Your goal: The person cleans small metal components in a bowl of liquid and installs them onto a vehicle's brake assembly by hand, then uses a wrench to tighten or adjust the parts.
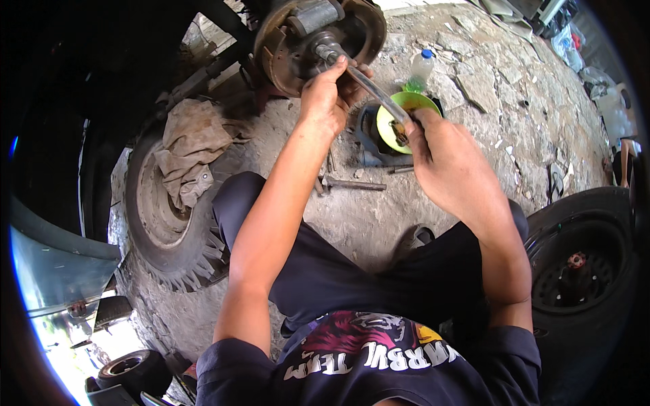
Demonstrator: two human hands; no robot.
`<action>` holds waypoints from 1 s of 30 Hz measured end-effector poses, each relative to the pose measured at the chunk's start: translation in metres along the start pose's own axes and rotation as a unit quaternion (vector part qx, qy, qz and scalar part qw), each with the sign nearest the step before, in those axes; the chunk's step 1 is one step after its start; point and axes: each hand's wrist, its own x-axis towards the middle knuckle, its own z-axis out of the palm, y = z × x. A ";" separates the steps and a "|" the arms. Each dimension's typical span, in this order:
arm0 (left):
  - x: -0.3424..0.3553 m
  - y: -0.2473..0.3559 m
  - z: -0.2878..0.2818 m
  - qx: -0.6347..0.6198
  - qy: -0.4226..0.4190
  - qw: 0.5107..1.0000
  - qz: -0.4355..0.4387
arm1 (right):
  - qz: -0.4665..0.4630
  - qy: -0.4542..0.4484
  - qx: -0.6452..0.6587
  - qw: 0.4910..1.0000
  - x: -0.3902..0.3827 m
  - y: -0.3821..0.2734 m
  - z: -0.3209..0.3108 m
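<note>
Metal bar [374, 89], angled btwn brake hub [370, 30] & yellow-green bowl [418, 101], is clasped in both your hands: L grip [325, 100] nr hub end, R grip [450, 155] on far end. Wheel's off, hub bare; job looks approx. midway, w/ cover & wheel prob. left to mount. Can't tell if bar's seated.

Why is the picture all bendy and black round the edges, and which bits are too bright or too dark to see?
Head view, edges: the fisheye lens bends things and the corners go black; head view, lower left: glare washes out the patch below the curved panel; head view, upper left: deep shadow hides most detail; head view, upper middle: the metal rod shows clearly.
</note>
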 end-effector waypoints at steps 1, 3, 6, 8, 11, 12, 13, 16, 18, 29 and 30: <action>-0.001 0.001 0.002 0.005 -0.016 1.000 -0.002 | -0.012 0.008 0.007 1.000 -0.002 -0.002 -0.004; 0.000 0.004 0.006 0.015 -0.050 0.999 -0.001 | 0.000 0.013 -0.008 1.000 0.002 -0.002 -0.002; 0.018 -0.001 0.014 0.014 -0.061 0.997 0.034 | 0.003 0.036 -0.042 0.998 0.010 0.006 0.011; 0.023 -0.007 0.020 0.004 -0.052 0.998 0.038 | 0.014 0.033 -0.062 0.997 0.013 0.009 0.014; 0.025 -0.016 0.027 -0.021 -0.027 0.999 0.035 | 0.006 0.039 -0.067 0.997 0.013 0.015 0.020; 0.026 -0.018 0.030 -0.034 -0.022 0.999 0.036 | 0.002 0.043 -0.072 0.996 0.014 0.016 0.021; 0.027 -0.019 0.032 -0.046 -0.016 0.998 0.038 | -0.002 0.047 -0.077 0.996 0.016 0.017 0.022; 0.034 -0.021 0.034 -0.091 -0.023 0.995 0.045 | -0.013 0.063 -0.093 0.994 0.017 0.021 0.024; 0.035 -0.021 0.036 -0.101 -0.020 0.994 0.046 | -0.020 0.069 -0.101 0.992 0.018 0.022 0.023; 0.025 -0.010 0.036 -0.095 0.003 0.995 0.015 | -0.082 0.131 -0.220 0.963 0.013 0.021 0.030; 0.025 -0.010 0.036 -0.090 -0.001 0.996 0.015 | -0.093 0.141 -0.231 0.958 0.013 0.019 0.030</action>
